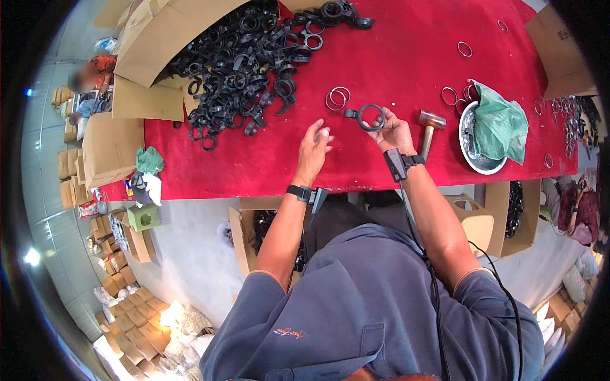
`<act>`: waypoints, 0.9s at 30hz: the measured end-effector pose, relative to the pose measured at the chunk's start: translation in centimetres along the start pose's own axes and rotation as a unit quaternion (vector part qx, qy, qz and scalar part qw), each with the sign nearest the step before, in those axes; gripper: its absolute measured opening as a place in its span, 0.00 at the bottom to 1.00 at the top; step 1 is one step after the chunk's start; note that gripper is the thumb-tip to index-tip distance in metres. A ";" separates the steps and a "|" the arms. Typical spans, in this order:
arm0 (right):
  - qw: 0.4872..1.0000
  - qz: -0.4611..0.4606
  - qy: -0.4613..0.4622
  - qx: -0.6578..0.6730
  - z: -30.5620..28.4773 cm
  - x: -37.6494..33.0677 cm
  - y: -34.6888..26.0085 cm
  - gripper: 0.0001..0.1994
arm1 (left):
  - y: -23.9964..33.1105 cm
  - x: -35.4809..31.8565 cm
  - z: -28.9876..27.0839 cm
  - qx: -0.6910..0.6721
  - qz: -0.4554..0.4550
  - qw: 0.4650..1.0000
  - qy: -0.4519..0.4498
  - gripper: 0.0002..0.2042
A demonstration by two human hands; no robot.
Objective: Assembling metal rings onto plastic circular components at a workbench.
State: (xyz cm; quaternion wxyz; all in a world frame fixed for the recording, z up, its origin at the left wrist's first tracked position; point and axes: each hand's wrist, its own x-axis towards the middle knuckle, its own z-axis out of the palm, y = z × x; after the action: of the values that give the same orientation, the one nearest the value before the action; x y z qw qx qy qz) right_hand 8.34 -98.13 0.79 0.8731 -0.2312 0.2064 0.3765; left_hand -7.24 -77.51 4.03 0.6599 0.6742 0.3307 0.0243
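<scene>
Looking down from the head camera, we find both bare hands over a table covered in red cloth [394, 57]. The right hand [395, 132] holds a black plastic ring clamp with a small side tab [367, 117], pinched at its right edge by the fingertips; the clamp sits just above the cloth, near the middle of the table, slightly tilted toward the viewer. The left hand [314, 149] holds nothing: its fingers are loosely extended, palm turned inward, hovering just left of the clamp and apart from it. Both wrists carry a black strap with a small black device.

Just beyond the clamp we note a pair of thin overlapping metal rings [337, 98] lying flat on the cloth. To the right of the right hand lies a small mallet with a wooden handle and metal head [429, 124], close to the wrist; whether it touches we cannot tell. Further right stands a round metal bowl [478, 164] partly covered by a crumpled green plastic bag [502, 124], with loose metal rings scattered about it.

At the far left of the table a large heap of black plastic ring clamps [244, 63] spills from an open brown cardboard box [159, 47]. Stacked cartons fill the floor to the left.
</scene>
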 end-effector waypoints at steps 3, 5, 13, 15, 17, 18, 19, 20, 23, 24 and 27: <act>1.000 0.004 0.000 0.009 -0.3 -0.8 0.0 0.34 | 2.0 -0.1 2.6 -0.107 0.002 0.991 -0.075 0.36; 1.000 0.010 -0.005 0.013 -0.3 -1.2 0.5 0.34 | 2.8 -0.2 3.4 -0.052 0.072 0.990 -0.106 0.34; 0.996 0.078 -0.001 -0.044 -1.3 -2.2 1.7 0.27 | 4.2 -0.5 1.1 0.250 0.156 0.948 -0.121 0.18; 0.984 0.075 0.044 -0.156 -0.7 -2.2 2.6 0.23 | 3.6 -0.8 0.3 0.279 0.135 0.941 -0.133 0.17; 0.921 0.070 0.129 -0.360 -0.8 -2.6 3.8 0.16 | 1.7 -0.3 -1.9 0.297 0.153 0.939 -0.086 0.17; 0.916 0.071 0.099 -0.382 -2.8 -2.5 4.1 0.16 | 0.9 0.3 -2.8 0.311 0.167 0.935 -0.035 0.16; 0.913 0.074 0.100 -0.389 -3.7 -3.0 4.7 0.15 | 0.0 0.9 -4.2 0.339 0.143 0.930 -0.027 0.16; 0.910 0.079 0.096 -0.396 -4.0 -3.8 5.5 0.13 | -0.9 1.4 -6.1 0.368 0.119 0.922 -0.013 0.16; 0.770 -0.112 0.120 -0.617 -7.2 -7.3 5.4 0.15 | -3.9 2.9 -9.2 0.402 0.117 0.908 0.024 0.17; 0.767 -0.123 0.133 -0.616 -8.4 -8.5 4.8 0.15 | -4.5 3.4 -9.8 0.430 0.113 0.895 0.026 0.17; 0.604 -0.194 0.329 -0.700 -10.0 -10.2 4.3 0.22 | -9.2 4.4 -13.3 0.394 0.076 0.915 0.036 0.18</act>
State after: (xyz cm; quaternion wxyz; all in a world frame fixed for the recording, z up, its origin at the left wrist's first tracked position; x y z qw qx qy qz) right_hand -3.26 -106.83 -2.91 0.3706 -0.9142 0.1040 0.1267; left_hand -13.90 -64.59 -4.40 0.3248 0.9012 0.2849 -0.0335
